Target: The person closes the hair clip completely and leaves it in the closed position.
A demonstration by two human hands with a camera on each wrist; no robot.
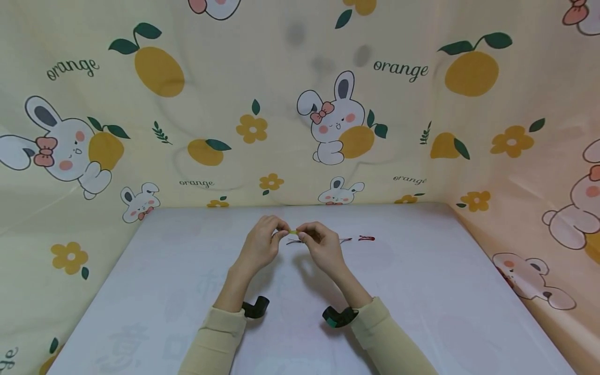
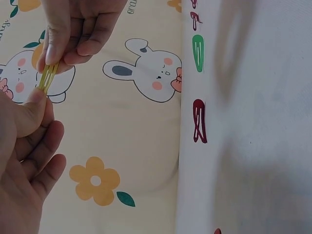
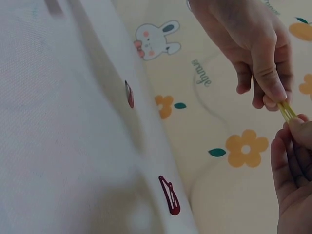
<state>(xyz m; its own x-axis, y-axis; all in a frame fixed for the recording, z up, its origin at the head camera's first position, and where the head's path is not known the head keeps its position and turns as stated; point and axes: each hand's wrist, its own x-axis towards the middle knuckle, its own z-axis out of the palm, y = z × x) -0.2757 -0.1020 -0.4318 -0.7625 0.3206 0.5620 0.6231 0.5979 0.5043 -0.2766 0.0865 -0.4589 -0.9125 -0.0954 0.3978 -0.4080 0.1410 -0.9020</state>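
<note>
In the head view, near the middle of the frame, the left hand [image 1: 261, 242] and the right hand [image 1: 323, 247] meet over the white table [image 1: 398, 291], and each pinches one end of a small yellow clip [image 1: 293, 232]. Little of the clip shows between the fingers, so I judge the hold is narrow; if one thumb slides, the clip may spring out and fall. Just right of the right hand lies a red clip [image 1: 366, 238]; a dropped yellow clip could land near it, or the knuckles, coming down, could push it.

In the left wrist view, the yellow clip is in the upper left, tilted, with thumbs pressing both its ends. Its thin strips look narrow; bending them too strongly, or twisting the ends in opposite ways, could deform the metal. I cannot tell surely if it is snapped. Near the table edge, right of centre, lie a dark red clip [image 2: 199, 122] and, above it, a green clip [image 2: 198, 53]; a careless sleeve could sweep them.

In the right wrist view, the yellow clip is at the right side, pinched again from both ends. If it snaps suddenly, the fingertips so close could be nipped.
</note>
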